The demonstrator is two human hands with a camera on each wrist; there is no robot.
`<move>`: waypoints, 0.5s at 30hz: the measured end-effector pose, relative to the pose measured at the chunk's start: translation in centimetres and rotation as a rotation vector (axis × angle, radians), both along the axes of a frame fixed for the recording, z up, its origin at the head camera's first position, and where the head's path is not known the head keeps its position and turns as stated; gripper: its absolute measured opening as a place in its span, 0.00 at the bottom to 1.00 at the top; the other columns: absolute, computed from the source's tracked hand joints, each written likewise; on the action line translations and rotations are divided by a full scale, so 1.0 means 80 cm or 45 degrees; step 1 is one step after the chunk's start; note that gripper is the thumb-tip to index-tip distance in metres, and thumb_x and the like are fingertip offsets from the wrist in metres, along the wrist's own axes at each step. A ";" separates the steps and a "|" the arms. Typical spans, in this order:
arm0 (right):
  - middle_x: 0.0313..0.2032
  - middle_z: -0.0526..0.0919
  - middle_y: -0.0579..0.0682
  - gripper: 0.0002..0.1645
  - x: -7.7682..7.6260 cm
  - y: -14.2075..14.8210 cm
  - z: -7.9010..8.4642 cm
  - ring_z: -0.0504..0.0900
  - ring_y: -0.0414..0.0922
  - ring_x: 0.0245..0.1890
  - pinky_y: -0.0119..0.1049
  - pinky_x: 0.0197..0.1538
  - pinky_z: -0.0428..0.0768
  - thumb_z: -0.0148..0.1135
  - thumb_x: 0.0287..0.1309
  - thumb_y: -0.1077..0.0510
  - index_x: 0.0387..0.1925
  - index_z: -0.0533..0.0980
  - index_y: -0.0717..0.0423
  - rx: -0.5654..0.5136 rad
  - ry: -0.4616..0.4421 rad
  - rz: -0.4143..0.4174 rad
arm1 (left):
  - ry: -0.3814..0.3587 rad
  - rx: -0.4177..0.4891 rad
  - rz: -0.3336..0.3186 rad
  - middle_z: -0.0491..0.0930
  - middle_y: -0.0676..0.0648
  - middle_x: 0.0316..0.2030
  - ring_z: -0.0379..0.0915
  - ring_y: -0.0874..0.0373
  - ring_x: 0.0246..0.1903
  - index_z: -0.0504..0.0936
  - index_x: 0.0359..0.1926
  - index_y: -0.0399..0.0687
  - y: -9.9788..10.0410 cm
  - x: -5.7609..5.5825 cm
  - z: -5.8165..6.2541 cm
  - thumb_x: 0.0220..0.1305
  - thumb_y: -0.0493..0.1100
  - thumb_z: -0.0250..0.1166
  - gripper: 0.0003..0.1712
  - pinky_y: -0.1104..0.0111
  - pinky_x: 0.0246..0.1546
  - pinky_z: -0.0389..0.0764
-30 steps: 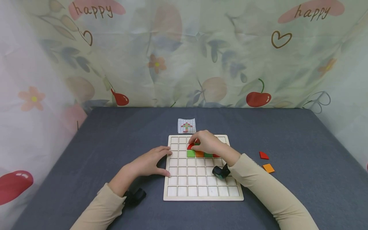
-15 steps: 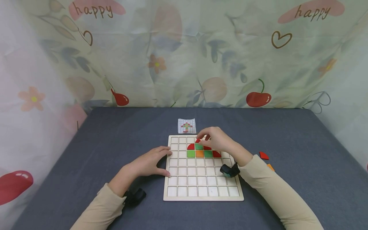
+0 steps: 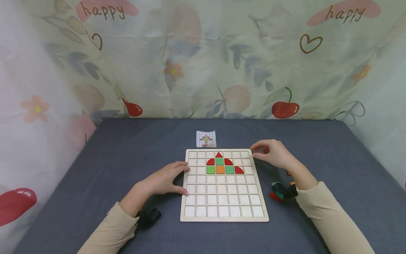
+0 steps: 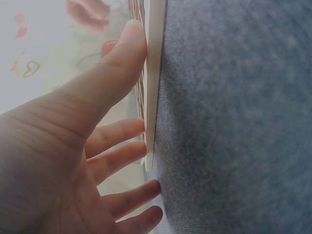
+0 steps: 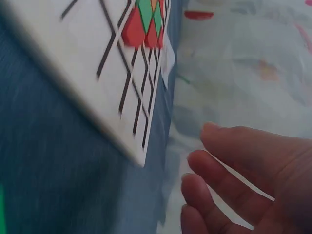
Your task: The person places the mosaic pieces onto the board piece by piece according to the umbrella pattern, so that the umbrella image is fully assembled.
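Observation:
A wooden grid board [image 3: 223, 219] lies on the dark cloth. Near its far side, colored tiles fill some squares: a red triangle [image 3: 219, 155] on top, a green square [image 3: 219, 161] between two red quarter-round tiles, then a row with a light green square [image 3: 210, 169], an orange square [image 3: 220, 169], a green square [image 3: 229, 169] and a red quarter-round tile [image 3: 239, 170]. My left hand [image 3: 163, 180] rests with thumb and fingertips at the board's left edge, fingers extended. Beyond the far right corner hovers my right hand [image 3: 274, 153], fingers loosely bent, nothing between them.
Behind the board lies a small card [image 3: 206, 139] printed with a colored tile pattern on a grid. Loose tiles, among them a red one [image 3: 275, 197] and an orange one [image 3: 292, 183], lie right of the board, partly hidden by the right wrist. A printed curtain [image 3: 203, 70] hangs behind the table.
My right hand has withdrawn from the tiles and moved right, past the board's edge, uncovering the red triangle and the tiles below it. My left hand has stayed at the left edge.

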State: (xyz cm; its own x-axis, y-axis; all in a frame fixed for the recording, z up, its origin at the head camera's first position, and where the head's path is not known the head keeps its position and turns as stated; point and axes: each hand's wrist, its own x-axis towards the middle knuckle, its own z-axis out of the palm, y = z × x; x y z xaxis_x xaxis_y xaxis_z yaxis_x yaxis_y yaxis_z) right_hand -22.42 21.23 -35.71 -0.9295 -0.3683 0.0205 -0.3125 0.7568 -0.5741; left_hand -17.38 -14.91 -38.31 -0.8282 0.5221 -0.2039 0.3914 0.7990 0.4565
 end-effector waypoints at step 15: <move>0.40 0.81 0.61 0.25 0.016 0.095 -0.013 0.81 0.47 0.36 0.34 0.35 0.78 0.69 0.50 0.52 0.46 0.77 0.65 0.100 -0.197 -0.138 | 0.003 0.019 -0.012 0.60 0.42 0.68 0.55 0.46 0.68 0.67 0.64 0.43 -0.001 0.002 0.002 0.49 0.58 0.71 0.44 0.53 0.66 0.62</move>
State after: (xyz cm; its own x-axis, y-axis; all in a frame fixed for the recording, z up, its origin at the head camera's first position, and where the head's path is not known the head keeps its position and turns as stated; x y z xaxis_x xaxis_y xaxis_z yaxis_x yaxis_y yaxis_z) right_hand -21.12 28.85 -36.74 -0.9537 -0.2604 -0.1503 -0.1393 0.8257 -0.5466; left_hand -17.25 -14.97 -38.15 -0.8236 0.5329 -0.1941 0.3998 0.7883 0.4676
